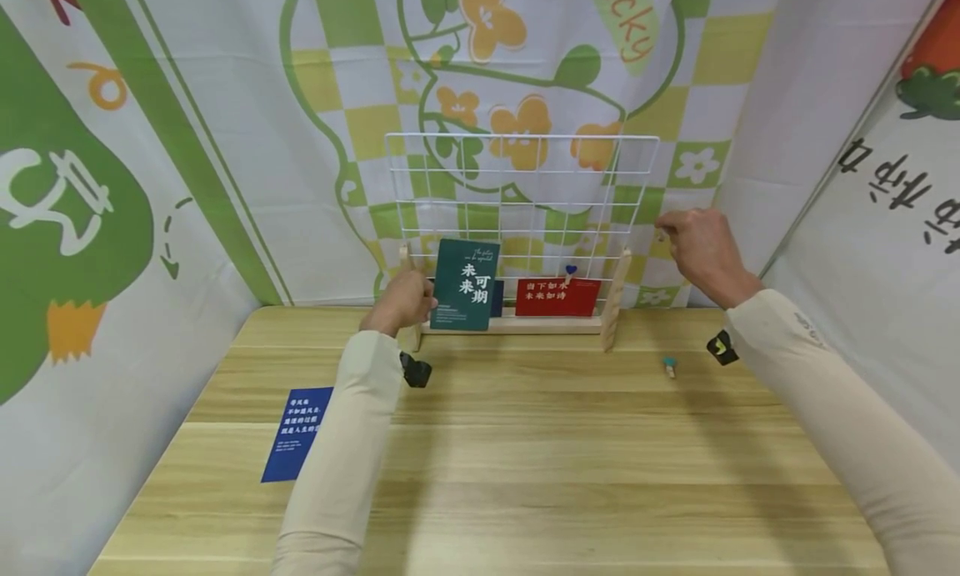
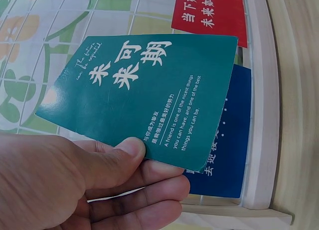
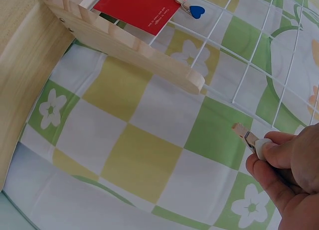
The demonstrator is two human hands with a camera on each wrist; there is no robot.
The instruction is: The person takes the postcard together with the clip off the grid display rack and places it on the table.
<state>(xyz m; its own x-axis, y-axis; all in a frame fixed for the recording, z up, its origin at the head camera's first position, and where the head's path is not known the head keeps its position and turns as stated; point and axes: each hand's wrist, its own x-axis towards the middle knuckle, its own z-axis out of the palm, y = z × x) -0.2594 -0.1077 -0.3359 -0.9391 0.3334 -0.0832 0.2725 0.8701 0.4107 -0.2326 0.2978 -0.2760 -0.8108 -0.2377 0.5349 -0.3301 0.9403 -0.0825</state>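
My left hand (image 1: 403, 299) pinches a dark green card (image 1: 463, 288) with white lettering by its edge, thumb on the front. The card stands in front of a white wire grid rack (image 1: 521, 202), overlapping a dark blue card (image 2: 227, 140) low on that rack. To the right of the rack, my raised right hand (image 1: 703, 249) pinches a small wooden clothespin (image 3: 245, 135) by its white-topped end, with its tip pointing away from the fingers. A red card (image 1: 558, 298) hangs on the grid under a clothespin with a blue heart (image 1: 572, 270).
Wooden side feet (image 1: 617, 301) hold the rack at the back of the wooden table (image 1: 540, 459). Another blue card (image 1: 291, 434) lies at the left, partly behind the left sleeve. A teal-topped clothespin (image 1: 670, 366) lies at the right. Printed cloth (image 1: 345, 84) hangs behind the rack.
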